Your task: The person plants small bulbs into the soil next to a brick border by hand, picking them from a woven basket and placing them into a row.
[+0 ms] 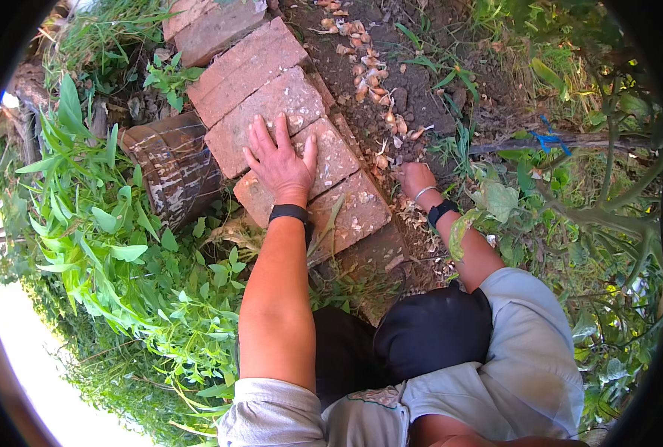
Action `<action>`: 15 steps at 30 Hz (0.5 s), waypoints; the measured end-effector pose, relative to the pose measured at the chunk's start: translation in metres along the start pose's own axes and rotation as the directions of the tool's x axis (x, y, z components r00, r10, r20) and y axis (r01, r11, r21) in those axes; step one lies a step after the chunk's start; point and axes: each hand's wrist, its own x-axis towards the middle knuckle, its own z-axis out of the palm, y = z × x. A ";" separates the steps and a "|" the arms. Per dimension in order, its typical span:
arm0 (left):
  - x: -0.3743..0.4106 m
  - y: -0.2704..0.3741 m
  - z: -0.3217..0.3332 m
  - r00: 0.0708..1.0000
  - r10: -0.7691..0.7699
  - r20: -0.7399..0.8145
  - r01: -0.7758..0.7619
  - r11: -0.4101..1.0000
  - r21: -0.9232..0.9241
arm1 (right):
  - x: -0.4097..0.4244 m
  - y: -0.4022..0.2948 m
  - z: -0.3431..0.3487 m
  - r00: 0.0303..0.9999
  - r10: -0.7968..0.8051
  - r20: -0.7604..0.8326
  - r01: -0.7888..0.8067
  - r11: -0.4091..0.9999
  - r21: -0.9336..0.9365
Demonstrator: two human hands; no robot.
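My left hand (pixel 281 159) lies flat, fingers apart, on a stepped stack of red bricks (pixel 342 207). To the right of the bricks, my right hand (pixel 416 180) is down at the dark soil (pixel 387 50) with its fingers curled. Its fingertips are hidden, so whether it grips anything cannot be told. Just left of that hand sits a small onion-like bulb (pixel 381 162) with dry papery skin. Further off, a loose row of similar bulbs (pixel 373 75) runs along the soil beside the bricks.
A rusty, paint-flaked metal bucket (pixel 177 165) lies against the bricks' left side. Leafy green plants (pixel 102 223) crowd the left. On the right, thick plant stems (pixel 616 215) and a branch tied with blue string (pixel 549 137) reach close to my right arm.
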 end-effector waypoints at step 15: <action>0.001 0.000 0.000 1.000 -0.001 0.009 0.000 1.000 0.009 | 0.007 -0.010 0.004 0.958 -0.037 -0.285 0.045 0.999 0.023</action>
